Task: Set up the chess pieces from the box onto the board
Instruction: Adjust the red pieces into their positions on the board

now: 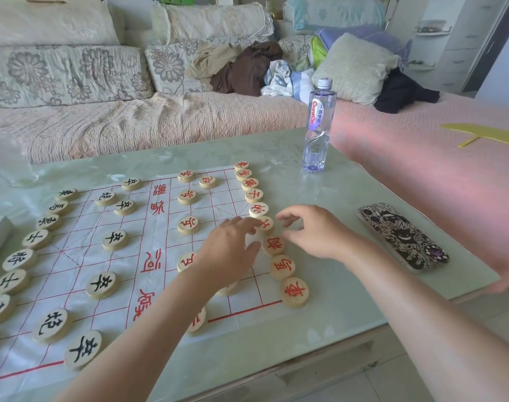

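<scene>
Wooden piece (267, 226) touched by L hand (230, 248) (R hand (314, 233) just beside).

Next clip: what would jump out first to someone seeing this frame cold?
The left hand and right hand meet over the right edge of the board, where the left fingers touch a red-lettered piece in the back row. Black-lettered pieces line the left side. A patterned phone lies right of the board, and a water bottle stands beyond its far corner.

Table (320, 329), pale green glass top. It carried a white paper chessboard (73, 265) across its left and middle. A water bottle (318, 126) stood near the far edge, and a phone (402, 236) lay by the right edge.
</scene>
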{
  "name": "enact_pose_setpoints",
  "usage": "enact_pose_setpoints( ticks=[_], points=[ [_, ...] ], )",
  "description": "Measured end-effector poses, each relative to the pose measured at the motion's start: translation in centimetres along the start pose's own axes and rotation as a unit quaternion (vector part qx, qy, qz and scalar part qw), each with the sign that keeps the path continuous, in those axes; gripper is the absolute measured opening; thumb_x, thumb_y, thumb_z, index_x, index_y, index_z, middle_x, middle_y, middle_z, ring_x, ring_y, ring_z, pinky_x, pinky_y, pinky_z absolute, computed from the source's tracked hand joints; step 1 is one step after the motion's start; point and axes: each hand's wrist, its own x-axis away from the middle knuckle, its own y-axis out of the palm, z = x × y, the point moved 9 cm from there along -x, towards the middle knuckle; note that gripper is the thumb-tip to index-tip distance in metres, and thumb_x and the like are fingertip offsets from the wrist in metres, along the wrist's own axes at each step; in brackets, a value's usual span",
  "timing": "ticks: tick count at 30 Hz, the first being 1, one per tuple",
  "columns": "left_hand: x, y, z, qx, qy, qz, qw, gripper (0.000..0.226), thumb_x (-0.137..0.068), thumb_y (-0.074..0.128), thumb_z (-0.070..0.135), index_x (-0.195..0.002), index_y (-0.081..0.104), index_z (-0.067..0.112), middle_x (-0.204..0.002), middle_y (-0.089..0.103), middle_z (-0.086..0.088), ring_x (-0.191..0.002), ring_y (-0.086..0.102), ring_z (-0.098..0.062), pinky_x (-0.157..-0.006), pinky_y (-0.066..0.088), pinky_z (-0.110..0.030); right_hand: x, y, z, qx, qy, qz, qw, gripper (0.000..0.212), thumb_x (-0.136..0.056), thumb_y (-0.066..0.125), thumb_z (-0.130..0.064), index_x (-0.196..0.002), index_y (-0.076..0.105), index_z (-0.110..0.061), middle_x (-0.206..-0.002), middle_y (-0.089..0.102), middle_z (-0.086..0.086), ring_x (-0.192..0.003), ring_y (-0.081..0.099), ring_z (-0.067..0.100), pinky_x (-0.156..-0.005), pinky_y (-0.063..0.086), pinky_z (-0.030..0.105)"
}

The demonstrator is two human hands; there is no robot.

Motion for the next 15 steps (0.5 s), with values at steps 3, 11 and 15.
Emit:
enact_pose_setpoints(
  ticks=[3,11,15],
  points=[
    [-1.3,-0.6,-1.2,-0.008,-0.030,0.017,0.999,0.037,-0.092,0.056,0.024,-0.129,0.053,0.026,-0.115,0.061,0.010,-0.106,0.053,-0.013,-0.086,0.048,-0.030,-0.8,-0.5,-0.4,0.015,0.022,0.030,0.999,0.029,-0.091,0.063,-0.033,-0.120,0.066,-0.029,-0.112,0.065,-0.014,-0.089,0.061,0.007,-0.080,0.051,0.027],
    [-3.8,0.4,-3.3,-0.022,-0.097,-0.030,0.995,0.034,-0.094,0.052,0.025,-0.127,0.059,0.026,-0.121,0.061,0.003,-0.114,0.051,-0.020,-0.092,0.049,-0.036,-3.5,1.1,-0.5,0.048,0.068,0.025,0.996,0.022,-0.080,0.074,-0.049,-0.093,0.075,-0.032,-0.097,0.072,-0.009,-0.092,0.066,0.017,-0.084,0.055,0.036],
    [-3.8,0.6,-3.4,-0.019,-0.083,-0.026,0.996,0.023,-0.091,0.059,0.028,-0.113,0.066,0.030,-0.116,0.062,0.004,-0.110,0.054,-0.018,-0.091,0.049,-0.035,-4.6,1.4,0.3,0.014,0.068,0.014,0.998,0.016,-0.082,0.074,-0.036,-0.098,0.076,-0.037,-0.102,0.073,-0.012,-0.096,0.067,0.013,-0.089,0.054,0.034]
  ],
)
